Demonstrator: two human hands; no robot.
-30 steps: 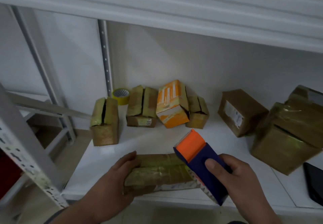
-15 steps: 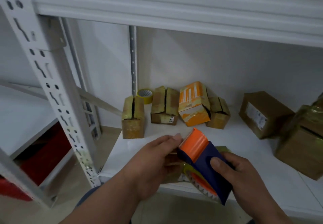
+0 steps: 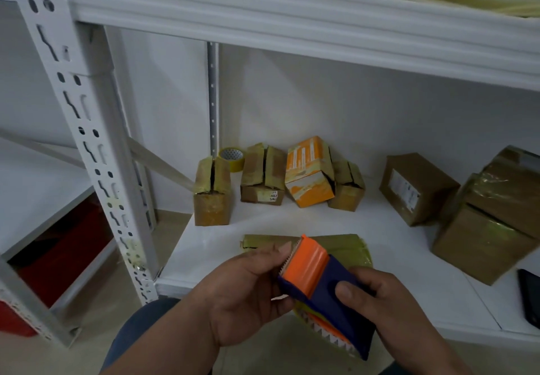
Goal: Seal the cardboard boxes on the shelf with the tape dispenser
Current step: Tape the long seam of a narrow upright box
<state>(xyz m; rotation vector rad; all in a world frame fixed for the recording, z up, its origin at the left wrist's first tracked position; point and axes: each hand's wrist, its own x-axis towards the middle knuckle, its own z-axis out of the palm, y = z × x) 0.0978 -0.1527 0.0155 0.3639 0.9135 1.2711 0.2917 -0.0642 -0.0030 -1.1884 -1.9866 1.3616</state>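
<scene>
The right hand (image 3: 388, 304) grasps the tape dispenser (image 3: 327, 292) by its dark blue body, thumb on the upper face and fingers curled under it; the dispenser is held above the front edge of the white shelf (image 3: 409, 257), tilted, with its orange cutter end pointing away from the person. The left hand (image 3: 245, 290) is curled at the orange end, its fingertips (image 3: 285, 249) at the serrated blade; whether they pinch a tape end cannot be determined. Directly behind the dispenser, a flat cardboard box (image 3: 339, 246) covered in yellowish tape lies on the shelf near the front edge, partly hidden by the hands. Toward the back edge of the shelf stands a row of small boxes: an upright taped box (image 3: 211, 199) at the left edge with a gap between its top flaps, a second brown box (image 3: 263, 176) with a printed label, an orange and white box (image 3: 311, 173) resting tilted, and a small brown box (image 3: 347, 187) touching it on the right. A roll of yellow tape (image 3: 232, 158) lies behind the left box, at the back left corner. Farther right, a labelled brown box (image 3: 415, 187) sits apart from the row, and a large taped box (image 3: 493, 216) occupies the right side of the shelf. A dark flat object (image 3: 530, 298) lies at the right edge of the view near the front edge.
</scene>
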